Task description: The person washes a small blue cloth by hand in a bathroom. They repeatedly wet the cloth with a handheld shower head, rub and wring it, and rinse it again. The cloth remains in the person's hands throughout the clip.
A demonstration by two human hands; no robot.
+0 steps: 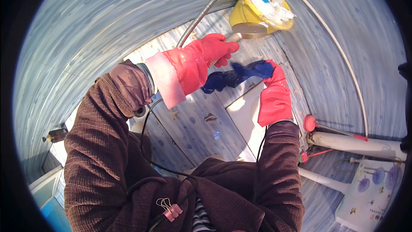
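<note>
My left hand [201, 58], in a red rubber glove with a pale pink cuff, is wrapped round the handle of a silver shower head [250, 31]. The head's round face is turned away from me, near the yellow bucket. Below and right of it, my right hand [275, 90], also in a red glove, grips one end of a dark blue cloth [229, 79]. That cloth stretches, crumpled, toward my left hand above the floor. Whether its left end touches the left glove I cannot tell.
A yellow bucket [244, 13] full of white crumpled paper stands in the far corner. The metal shower hose [208, 10] runs along the back wall. At right are a red-headed plunger [309, 123], a white pipe [358, 144] and a flower-patterned cistern [365, 193]. A black cable [143, 139] hangs before me.
</note>
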